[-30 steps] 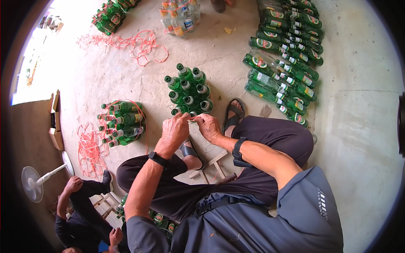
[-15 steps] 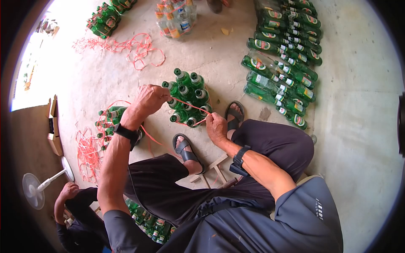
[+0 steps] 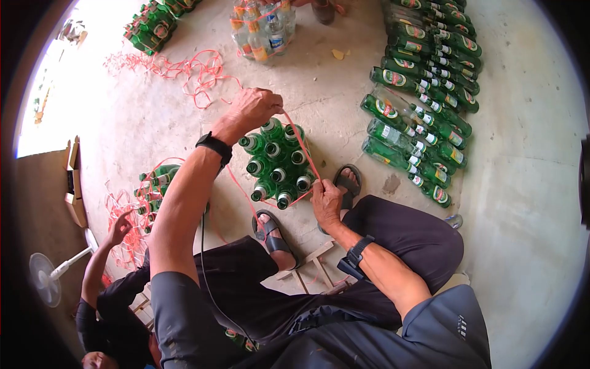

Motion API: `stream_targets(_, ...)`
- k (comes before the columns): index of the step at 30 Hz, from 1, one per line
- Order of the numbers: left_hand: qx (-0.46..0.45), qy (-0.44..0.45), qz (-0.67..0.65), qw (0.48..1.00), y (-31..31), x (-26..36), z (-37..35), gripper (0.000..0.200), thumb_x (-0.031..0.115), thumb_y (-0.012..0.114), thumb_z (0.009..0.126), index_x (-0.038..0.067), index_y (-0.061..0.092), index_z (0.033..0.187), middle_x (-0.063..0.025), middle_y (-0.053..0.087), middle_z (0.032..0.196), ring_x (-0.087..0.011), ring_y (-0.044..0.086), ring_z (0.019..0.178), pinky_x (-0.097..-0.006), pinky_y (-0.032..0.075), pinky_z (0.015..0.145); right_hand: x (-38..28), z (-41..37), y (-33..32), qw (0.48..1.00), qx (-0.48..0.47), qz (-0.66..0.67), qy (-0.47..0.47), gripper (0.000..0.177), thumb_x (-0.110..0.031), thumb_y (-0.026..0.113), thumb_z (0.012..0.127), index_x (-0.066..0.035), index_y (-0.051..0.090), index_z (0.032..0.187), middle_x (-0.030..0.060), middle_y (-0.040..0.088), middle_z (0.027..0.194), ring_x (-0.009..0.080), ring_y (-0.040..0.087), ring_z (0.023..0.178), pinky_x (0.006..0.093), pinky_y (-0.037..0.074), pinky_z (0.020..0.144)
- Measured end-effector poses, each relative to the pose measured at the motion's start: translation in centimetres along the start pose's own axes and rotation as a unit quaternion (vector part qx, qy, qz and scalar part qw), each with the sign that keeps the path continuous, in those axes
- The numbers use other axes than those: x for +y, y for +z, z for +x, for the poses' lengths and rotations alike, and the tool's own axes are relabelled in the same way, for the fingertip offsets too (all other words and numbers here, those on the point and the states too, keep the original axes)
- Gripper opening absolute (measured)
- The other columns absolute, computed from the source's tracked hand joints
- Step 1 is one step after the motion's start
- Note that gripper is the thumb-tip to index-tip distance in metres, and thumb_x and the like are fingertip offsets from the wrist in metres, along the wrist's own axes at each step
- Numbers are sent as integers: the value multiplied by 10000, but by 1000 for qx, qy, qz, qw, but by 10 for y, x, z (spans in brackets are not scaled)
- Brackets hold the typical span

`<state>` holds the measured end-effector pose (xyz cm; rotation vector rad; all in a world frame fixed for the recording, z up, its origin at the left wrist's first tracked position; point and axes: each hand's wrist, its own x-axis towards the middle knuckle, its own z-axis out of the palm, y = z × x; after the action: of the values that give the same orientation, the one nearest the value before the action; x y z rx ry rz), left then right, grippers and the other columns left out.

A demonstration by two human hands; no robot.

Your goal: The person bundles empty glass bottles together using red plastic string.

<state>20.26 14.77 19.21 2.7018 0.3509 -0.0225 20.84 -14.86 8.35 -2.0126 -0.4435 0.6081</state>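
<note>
Several green bottles (image 3: 276, 161) stand upright in a tight cluster on the floor between my arms, necks up. My left hand (image 3: 255, 109) is closed on a pink strap (image 3: 301, 142) above the far left side of the cluster. The strap runs taut over the bottles to my right hand (image 3: 327, 200), whose fingers are closed round it at the near right side. More strap passes round the near side of the cluster, and a loose length hangs down from my left hand.
Green bottles (image 3: 424, 92) lie in rows at the right. Bundled clear bottles (image 3: 263, 31) stand at the top, near another person's hands. Left are tangled strap (image 3: 203, 74), another bottle group (image 3: 161, 181), a seated co-worker's hand (image 3: 120, 227) and a fan (image 3: 45, 280).
My left hand has moved up and right, swinging the strap more steeply across the bottles. My right hand is slightly lower and further right. The co-worker's hand at the left has risen.
</note>
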Motion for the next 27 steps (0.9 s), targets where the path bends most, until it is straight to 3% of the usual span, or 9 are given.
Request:
stream_targets(8, -13, -37, -31, 999, 27, -32, 12, 179, 265, 637, 809, 93, 683, 821, -101, 662, 757, -299, 638, 733, -394, 494, 661, 1, 6, 5, 998, -27, 45, 34, 305, -180, 535, 897, 11, 524, 660, 230, 511, 600, 381, 534, 556, 433, 416, 536)
stream_targets(10, -56, -144, -52, 987, 23, -46, 2, 191, 272, 650, 790, 91, 699, 830, -106, 663, 745, -293, 640, 724, -383, 494, 665, 2, 8, 4, 997, -39, 55, 39, 308, -180, 537, 897, 12, 523, 657, 230, 508, 595, 377, 534, 551, 432, 417, 537)
stream_targets(14, -49, -212, -126, 968, 31, -66, -36, 221, 280, 658, 795, 71, 709, 848, -105, 655, 719, -225, 633, 673, -346, 486, 660, 5, 14, 4, 998, -50, 30, 33, 317, -191, 558, 888, 16, 537, 650, 193, 531, 561, 326, 548, 519, 404, 427, 524)
stream_targets(16, -11, -234, -168, 958, 51, -75, -62, 223, 244, 628, 827, 37, 701, 866, -65, 628, 663, -128, 592, 629, -300, 474, 615, -4, 16, -1, 997, -64, 30, 38, 322, -198, 567, 887, 15, 545, 647, 165, 544, 541, 285, 555, 491, 382, 432, 509)
stream_targets(18, 37, -274, -232, 933, 68, -78, -89, 203, 225, 618, 810, 58, 711, 878, -103, 620, 631, -176, 596, 585, -328, 475, 596, -20, 18, -6, 982, -100, 89, 134, 332, -217, 582, 887, 12, 563, 648, 103, 560, 528, 184, 550, 452, 335, 433, 479)
stream_targets(19, 23, -298, -277, 913, 72, -77, -100, 189, 200, 605, 822, 47, 702, 875, -69, 601, 599, -134, 563, 548, -303, 454, 551, -18, 19, -6, 981, -104, 102, 126, 334, -223, 594, 888, 7, 567, 648, 57, 559, 534, 113, 526, 428, 289, 417, 436)
stream_targets(23, 92, -366, -438, 816, 76, -44, -133, 248, 245, 561, 901, 23, 650, 832, -27, 569, 561, -77, 452, 467, -253, 359, 456, -19, 21, -7, 958, -131, 171, 189, 294, -238, 619, 895, -12, 568, 713, 23, 569, 596, 72, 527, 435, 211, 415, 375)
stream_targets(26, 111, -388, -517, 754, 89, -26, -155, 212, 215, 528, 899, 42, 617, 816, -25, 571, 569, -61, 386, 447, -240, 319, 439, -16, 25, -4, 959, -135, 161, 192, 292, -236, 623, 893, -8, 568, 718, 27, 567, 598, 78, 524, 426, 213, 409, 360)
stream_targets(27, 116, -402, -483, 769, 92, -19, -160, 207, 212, 518, 894, 45, 603, 805, -20, 557, 559, -64, 388, 452, -242, 318, 441, -15, 26, -1, 962, -120, 169, 178, 345, -261, 631, 881, -6, 544, 665, 43, 554, 545, 101, 522, 387, 244, 404, 334)
